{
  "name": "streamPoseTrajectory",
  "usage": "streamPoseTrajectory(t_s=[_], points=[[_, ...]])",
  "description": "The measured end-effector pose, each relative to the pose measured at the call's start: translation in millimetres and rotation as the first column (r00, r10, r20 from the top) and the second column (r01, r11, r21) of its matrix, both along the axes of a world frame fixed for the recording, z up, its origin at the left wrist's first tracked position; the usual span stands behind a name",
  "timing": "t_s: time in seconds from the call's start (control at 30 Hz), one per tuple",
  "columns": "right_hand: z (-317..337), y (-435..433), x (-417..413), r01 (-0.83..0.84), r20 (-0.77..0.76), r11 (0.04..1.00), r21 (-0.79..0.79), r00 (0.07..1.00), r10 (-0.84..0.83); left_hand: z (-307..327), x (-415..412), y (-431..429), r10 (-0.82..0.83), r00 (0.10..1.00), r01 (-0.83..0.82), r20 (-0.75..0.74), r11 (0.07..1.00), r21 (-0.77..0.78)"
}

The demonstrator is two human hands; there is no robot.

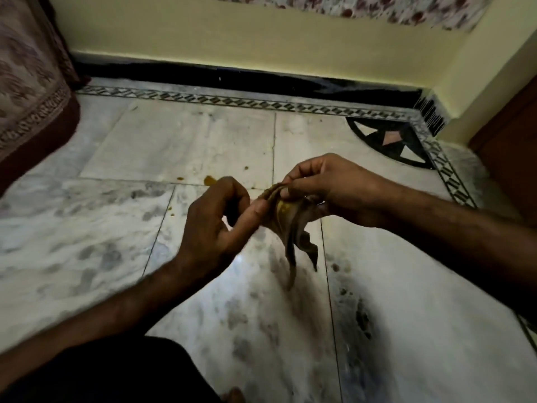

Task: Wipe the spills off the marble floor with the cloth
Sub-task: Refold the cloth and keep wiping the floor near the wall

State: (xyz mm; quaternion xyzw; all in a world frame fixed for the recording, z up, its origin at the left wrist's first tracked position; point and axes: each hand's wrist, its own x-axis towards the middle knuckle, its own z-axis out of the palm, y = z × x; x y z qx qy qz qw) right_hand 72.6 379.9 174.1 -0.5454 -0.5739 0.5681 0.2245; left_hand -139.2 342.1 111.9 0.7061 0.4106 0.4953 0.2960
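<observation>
A small brown cloth [290,228], smeared with yellow, hangs above the marble floor [180,141] between both hands. My right hand [331,187] pinches its upper fold. My left hand [215,219] grips its left edge with thumb and fingers. A loose tail of the cloth dangles down. Yellow spills [209,180] lie on the floor just behind my left hand, with a smaller spot [180,178] to their left and a dark speck [246,167] farther back.
A patterned bedspread [32,91] hangs at the left. A yellow wall [232,45] with a black skirting runs along the back. A brown door [511,158] stands at the right. My dark-clothed knee [116,373] is at the bottom left.
</observation>
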Motion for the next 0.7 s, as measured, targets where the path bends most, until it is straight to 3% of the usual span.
streamPoseTrajectory(t_s=[0.1,0.2,0.3,0.43,0.7], points=[[9,1,-9,0.111,-0.184,0.993,-0.048,0.976,-0.118,10,7,-2,0.016,0.983,-0.002,-0.185,0.997,0.071],[10,1,-19,0.179,-0.352,0.974,-0.137,0.91,-0.217,17,9,4,0.06,0.993,-0.069,-0.1,0.993,-0.092],[11,3,-19,0.157,-0.455,0.972,-0.177,0.863,-0.222,22,6,10,0.139,0.987,-0.149,-0.075,0.978,-0.147],[10,6,-23,0.117,-0.494,0.982,-0.15,0.851,-0.177,31,1,10,0.122,0.993,-0.119,-0.001,0.969,-0.216],[1,17,-32,0.065,-0.438,0.994,-0.091,0.893,-0.099,27,-20,21,0.167,0.92,0.038,0.356,0.863,-0.504]])
